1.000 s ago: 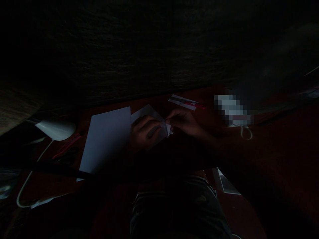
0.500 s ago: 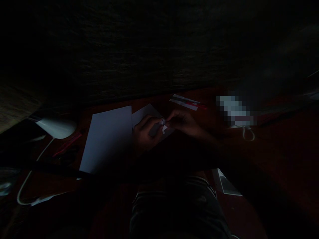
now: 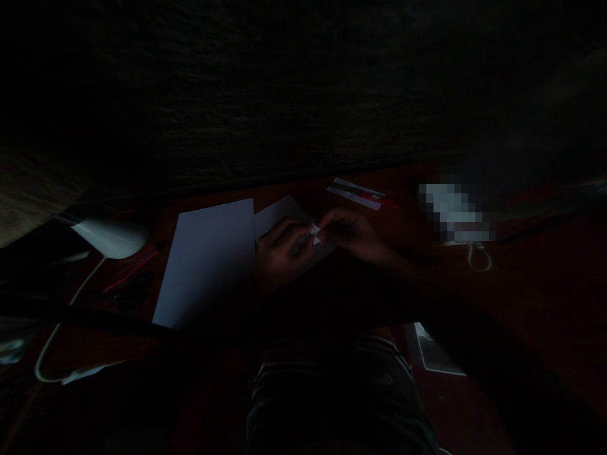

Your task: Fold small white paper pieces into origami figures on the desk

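Paper piece [image 3: 316, 234] sits pinched between left fingers [image 3: 287, 239] and right fingers [image 3: 332, 237].

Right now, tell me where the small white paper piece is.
In the head view, the small white paper piece is near the centre, held between the left hand and the right hand, to the right of the large white sheet.

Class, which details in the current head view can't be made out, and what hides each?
Head view: full shape of the small paper; tiny, partly covered by the left hand and right hand.
Head view: middle of the pale sheet; behind the left hand.
Head view: what the pale object at right is; pixelated.
Head view: near right corner of the large white sheet; lost in shadow.
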Tool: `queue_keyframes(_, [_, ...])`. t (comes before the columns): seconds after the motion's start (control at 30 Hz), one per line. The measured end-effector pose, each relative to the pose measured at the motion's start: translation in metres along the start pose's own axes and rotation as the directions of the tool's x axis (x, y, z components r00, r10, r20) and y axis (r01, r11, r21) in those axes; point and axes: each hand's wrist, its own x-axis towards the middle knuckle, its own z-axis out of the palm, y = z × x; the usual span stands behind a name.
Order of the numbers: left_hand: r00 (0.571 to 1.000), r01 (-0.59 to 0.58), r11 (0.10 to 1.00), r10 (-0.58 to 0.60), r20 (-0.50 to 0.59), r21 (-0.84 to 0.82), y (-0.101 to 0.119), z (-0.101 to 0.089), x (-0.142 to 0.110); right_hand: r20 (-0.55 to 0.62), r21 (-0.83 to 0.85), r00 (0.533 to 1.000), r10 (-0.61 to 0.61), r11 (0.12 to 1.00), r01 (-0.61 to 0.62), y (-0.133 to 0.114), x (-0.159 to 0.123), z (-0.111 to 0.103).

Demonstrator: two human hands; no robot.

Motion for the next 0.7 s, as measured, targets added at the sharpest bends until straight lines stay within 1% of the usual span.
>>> queue_keyframes(0.27, [1.000, -0.011, 1.000, 0.012, -0.019, 0.013, -0.0007, 0.0014, -0.0009, -0.015, -0.001, 1.000, 0.006, 1.000, -0.006, -0.0016, -0.0009, 0.0039])
queue_keyframes(0.5, [0.997, 0.045, 0.996, -0.050, -0.063, -0.078, 0.0040, 0.0014, 0.0012, -0.015, -0.013, 1.000, -0.007, 1.000, 0.006, -0.0021, -0.0011, 0.0047])
queue_keyframes(0.7, [0.995, 0.068, 0.995, -0.073, -0.071, -0.072, 0.0065, 0.0013, 0.0017, -0.007, -0.011, 1.000, -0.016, 1.000, 0.016, -0.0037, -0.0010, 0.0062])
